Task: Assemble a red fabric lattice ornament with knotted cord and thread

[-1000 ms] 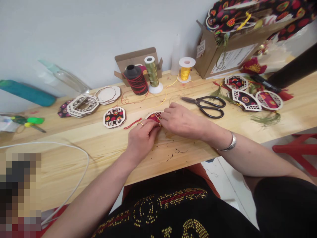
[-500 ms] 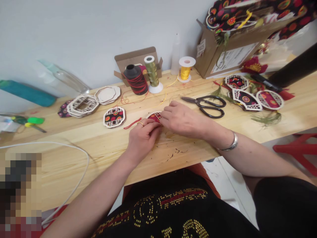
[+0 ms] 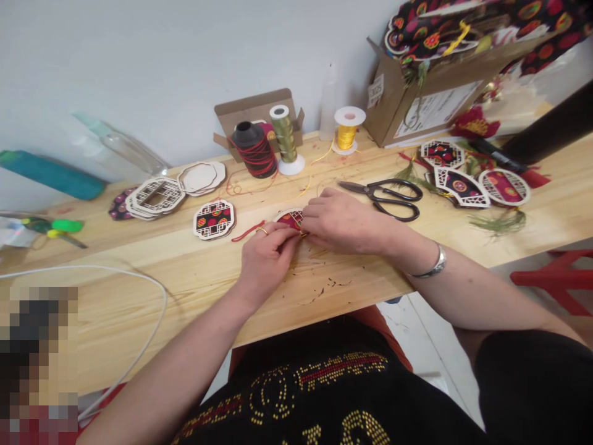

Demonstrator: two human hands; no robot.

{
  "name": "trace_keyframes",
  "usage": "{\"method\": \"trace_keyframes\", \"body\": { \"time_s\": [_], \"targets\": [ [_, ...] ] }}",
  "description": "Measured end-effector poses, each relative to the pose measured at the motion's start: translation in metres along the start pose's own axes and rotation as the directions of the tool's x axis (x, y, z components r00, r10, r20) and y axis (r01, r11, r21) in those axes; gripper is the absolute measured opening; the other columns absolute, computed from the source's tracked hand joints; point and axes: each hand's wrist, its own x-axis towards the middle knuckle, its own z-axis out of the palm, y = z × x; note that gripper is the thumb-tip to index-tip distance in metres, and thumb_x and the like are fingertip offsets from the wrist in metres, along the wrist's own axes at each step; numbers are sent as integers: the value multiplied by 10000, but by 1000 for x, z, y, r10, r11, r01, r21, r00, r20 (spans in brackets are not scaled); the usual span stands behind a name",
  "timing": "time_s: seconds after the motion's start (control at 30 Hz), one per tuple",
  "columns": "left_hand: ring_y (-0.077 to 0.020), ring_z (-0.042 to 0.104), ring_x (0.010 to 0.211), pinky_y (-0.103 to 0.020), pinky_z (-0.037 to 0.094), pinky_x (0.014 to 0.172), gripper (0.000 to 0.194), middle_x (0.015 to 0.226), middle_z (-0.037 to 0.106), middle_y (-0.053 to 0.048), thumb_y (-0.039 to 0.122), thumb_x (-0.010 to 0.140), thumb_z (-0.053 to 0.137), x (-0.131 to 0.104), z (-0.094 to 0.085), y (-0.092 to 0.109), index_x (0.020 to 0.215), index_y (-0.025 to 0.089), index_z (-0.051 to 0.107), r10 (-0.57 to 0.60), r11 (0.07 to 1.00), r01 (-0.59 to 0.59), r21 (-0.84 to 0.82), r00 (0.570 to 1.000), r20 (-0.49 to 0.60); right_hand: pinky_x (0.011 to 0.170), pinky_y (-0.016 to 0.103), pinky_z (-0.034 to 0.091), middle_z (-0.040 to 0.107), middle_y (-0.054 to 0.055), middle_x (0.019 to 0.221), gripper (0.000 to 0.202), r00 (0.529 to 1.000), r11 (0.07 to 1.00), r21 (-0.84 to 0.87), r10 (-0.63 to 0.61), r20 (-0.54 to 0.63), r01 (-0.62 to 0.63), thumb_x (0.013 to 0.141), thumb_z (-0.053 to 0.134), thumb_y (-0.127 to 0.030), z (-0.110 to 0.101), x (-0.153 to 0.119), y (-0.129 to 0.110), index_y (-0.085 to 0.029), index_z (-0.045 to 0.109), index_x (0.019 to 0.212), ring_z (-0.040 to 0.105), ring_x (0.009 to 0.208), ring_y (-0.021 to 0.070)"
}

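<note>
Red ornament point(image 3: 288, 219) on table point(image 3: 194, 296), left of scissors point(image 3: 370, 191). Left hand point(image 3: 267, 254) pinching its near edge; right hand point(image 3: 345, 222) fingers bunched at its right side, tips hidden, can't tell what they grip. Red cord point(image 3: 248, 232) farther left of scissors; yellow spool point(image 3: 346, 137) behind scissors; fan-shaped ornament point(image 3: 459, 186) right of scissors.

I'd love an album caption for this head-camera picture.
Left hand and right hand meet at a patterned piece, black-handled scissors nearby on the wooden table.
</note>
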Motion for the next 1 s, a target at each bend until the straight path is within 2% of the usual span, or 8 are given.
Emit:
{"method": "trace_keyframes", "body": {
  "time_s": [0.13, 0.57, 1.0],
  "targets": [
    [-171, 669, 802, -319, 536, 758, 127, 860, 738, -57, 168, 853, 604, 0, 0, 0, 868, 170, 730, -4, 1000, 4, -4, 1000, 14, 663, 342, 210, 654, 68, 843, 256, 999, 997, -64, -45, 10, 45, 985, 429, -172, 1, 3, -5, -124, 636, 843, 473, 742, 166],
    [-174, 661, 786, -330, 533, 753, 118, 834, 726, -57, 163, 847, 586, 0, -1, 1, 827, 157, 702, 0, 1000, -1, 26, 1000, 19, 668, 342, 247, 642, 60, 830, 251, 994, 991, -100, -84, 70, 91, 966, 429, -102, -2, 3, -9, -133, 615, 801, 489, 748, 163],
    [-184, 673, 856, -348, 543, 800, 110, 904, 719, -78, 158, 848, 610, 1, -1, 3, 848, 153, 721, -10, 1000, 10, 9, 1000, 1, 661, 342, 241, 660, 79, 826, 235, 993, 998, -56, 10, 114, -4, 969, 436, -131, 0, 3, -5, -117, 628, 835, 495, 719, 170]
  ]
}}
